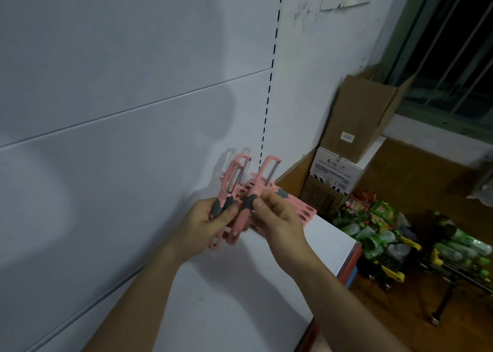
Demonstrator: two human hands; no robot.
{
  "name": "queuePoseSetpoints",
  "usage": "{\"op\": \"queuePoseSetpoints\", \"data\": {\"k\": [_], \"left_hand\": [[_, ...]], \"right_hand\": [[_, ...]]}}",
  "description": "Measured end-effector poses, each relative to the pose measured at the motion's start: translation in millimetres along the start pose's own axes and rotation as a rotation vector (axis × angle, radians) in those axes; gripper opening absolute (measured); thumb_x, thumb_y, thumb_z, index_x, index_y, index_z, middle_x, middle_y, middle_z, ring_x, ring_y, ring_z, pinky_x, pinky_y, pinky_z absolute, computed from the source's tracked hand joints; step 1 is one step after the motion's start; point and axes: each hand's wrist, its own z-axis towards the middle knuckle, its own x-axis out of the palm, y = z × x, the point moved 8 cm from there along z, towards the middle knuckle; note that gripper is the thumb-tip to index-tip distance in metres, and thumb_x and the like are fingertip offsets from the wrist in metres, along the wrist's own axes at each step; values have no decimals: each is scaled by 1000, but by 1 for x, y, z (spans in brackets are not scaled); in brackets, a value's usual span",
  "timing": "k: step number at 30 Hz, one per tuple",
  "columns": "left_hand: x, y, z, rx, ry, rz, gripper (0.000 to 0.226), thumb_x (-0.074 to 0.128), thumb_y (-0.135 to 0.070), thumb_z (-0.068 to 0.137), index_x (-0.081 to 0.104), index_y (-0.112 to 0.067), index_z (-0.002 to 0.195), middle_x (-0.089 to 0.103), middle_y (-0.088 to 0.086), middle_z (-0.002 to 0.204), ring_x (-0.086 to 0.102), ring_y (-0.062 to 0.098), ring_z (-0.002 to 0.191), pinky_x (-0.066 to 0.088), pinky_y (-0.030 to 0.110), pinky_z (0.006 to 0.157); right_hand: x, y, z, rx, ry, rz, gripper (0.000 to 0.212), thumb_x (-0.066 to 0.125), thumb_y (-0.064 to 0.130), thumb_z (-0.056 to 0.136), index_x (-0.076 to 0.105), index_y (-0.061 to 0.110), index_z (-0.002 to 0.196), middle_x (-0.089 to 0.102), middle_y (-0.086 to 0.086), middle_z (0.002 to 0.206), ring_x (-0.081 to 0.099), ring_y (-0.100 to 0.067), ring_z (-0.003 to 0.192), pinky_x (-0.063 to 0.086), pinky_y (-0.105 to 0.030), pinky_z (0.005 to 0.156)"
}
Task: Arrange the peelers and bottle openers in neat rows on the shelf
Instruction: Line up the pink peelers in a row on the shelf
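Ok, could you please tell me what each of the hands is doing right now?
The left hand grips the left pink peeler by its grey handle.
The right hand pinches the right pink peeler by its grey grip.

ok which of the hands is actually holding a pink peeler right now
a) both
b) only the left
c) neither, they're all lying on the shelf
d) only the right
a: the left hand grips the left peeler by its grey handle, and the right hand pinches the right peeler, both held up above the white shelf.
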Motion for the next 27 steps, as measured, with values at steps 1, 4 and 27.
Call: {"op": "queuePoseSetpoints", "data": {"k": [1, 4, 27], "left_hand": [[-8, 2, 1, 18, -77, 43, 28, 66, -46, 93, 78, -22, 102, 79, 4, 86, 77, 22, 77, 60, 30, 65], [-33, 16, -2, 64, -329, 131, 41, 62, -46, 91, 70, -7, 83, 69, 1, 62, 64, 12, 54, 48, 16, 56], [-54, 37, -23, 24, -705, 440, 43, 53, -42, 93, 55, -16, 59, 63, -9, 54, 56, 6, 49, 39, 14, 50]], "right_hand": [[-2, -1, 0, 27, -15, 61, 23, 47, 16, 106, 65, 9, 119, 72, -17, 114, 69, -37, 108, 54, -51, 99], [-5, 2, 1, 24, -19, 66, 21, 47, 20, 106, 59, 11, 121, 74, -11, 106, 73, -29, 99, 60, -41, 88], [-2, -20, 2, -436, -47, -1390, 18, 68, 15, 94, 75, 18, 110, 70, -3, 107, 59, -24, 96, 47, -30, 81]]}}
